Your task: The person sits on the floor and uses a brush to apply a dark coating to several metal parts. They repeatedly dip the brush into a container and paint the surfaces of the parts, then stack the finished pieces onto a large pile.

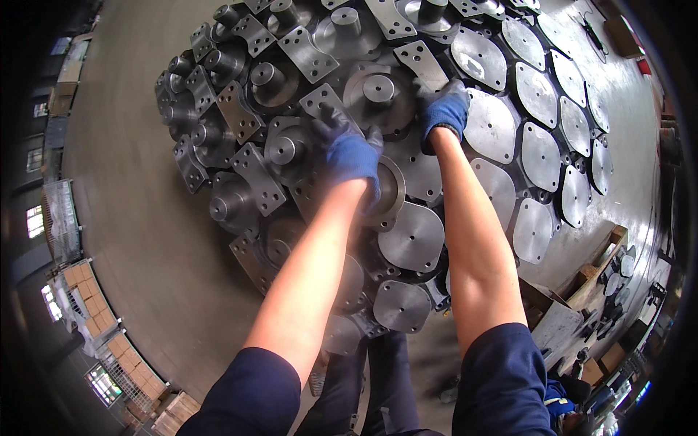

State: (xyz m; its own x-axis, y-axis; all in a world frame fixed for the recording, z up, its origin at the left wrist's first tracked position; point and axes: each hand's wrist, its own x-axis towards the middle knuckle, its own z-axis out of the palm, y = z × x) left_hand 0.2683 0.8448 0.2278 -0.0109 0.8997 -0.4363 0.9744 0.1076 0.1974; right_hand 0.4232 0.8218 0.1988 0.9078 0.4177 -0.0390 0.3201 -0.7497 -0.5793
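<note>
My left hand [347,152], in a blue glove with dark fingertips, is at the near end of a grey drilled metal plate [320,99]. Its fingers and thumb are on either side of the plate, and the palm side is hidden. Farther right, my right hand [445,109], gloved the same way, is closed round the near end of another drilled metal plate [420,62]. Between the two plates stands a round metal pin [378,89] on a wide disc-shaped base. Whether the plates are joined to that base cannot be made out.
More pins on round bases [283,150] and drilled plates crowd the left. Flat, rounded metal plates [411,237] fill the right and near side. A wooden crate [582,280] stands at the right, boxes [91,291] at the far left, and a person [563,403] at the lower right.
</note>
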